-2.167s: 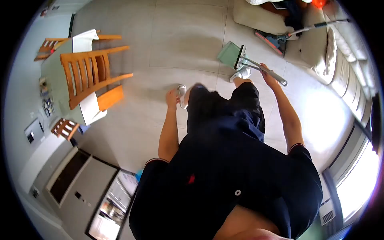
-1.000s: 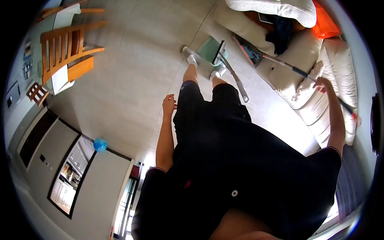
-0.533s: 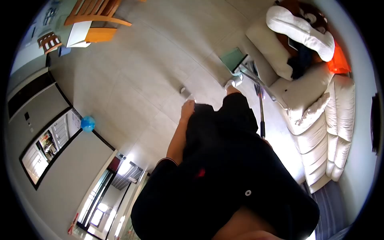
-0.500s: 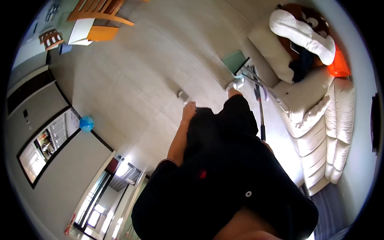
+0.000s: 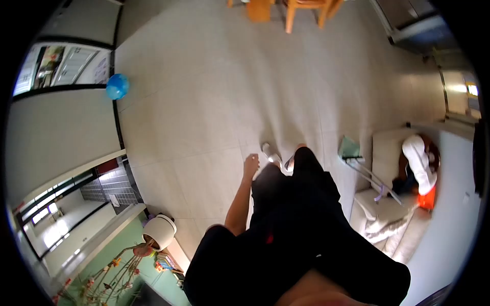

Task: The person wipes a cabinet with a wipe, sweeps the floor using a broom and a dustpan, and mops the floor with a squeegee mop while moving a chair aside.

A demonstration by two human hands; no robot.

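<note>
My left hand [image 5: 251,164] hangs beside my left thigh, fingers loosely apart, with nothing visible in it. It is nearest to my dark shorts [image 5: 270,186] and the light shoe [image 5: 270,152] in front. My right hand is out of sight behind my dark shirt and right side. To my right, a pale green dustpan [image 5: 349,148] rests on the floor by the sofa, its long grey handle [image 5: 377,182] slanting over the sofa seat.
A cream sofa [image 5: 385,153] along the right wall holds a white cushion [image 5: 417,162] and an orange bag [image 5: 426,199]. A blue ball [image 5: 117,86] lies by the left wall. Wooden chair legs [image 5: 290,18] stand ahead; a potted plant's white pot [image 5: 161,232] stands lower left.
My view has turned right and my feet have stepped. The dustpan and sofa now appear farther right and lower. The black-gripped pole by my right side no longer shows.
</note>
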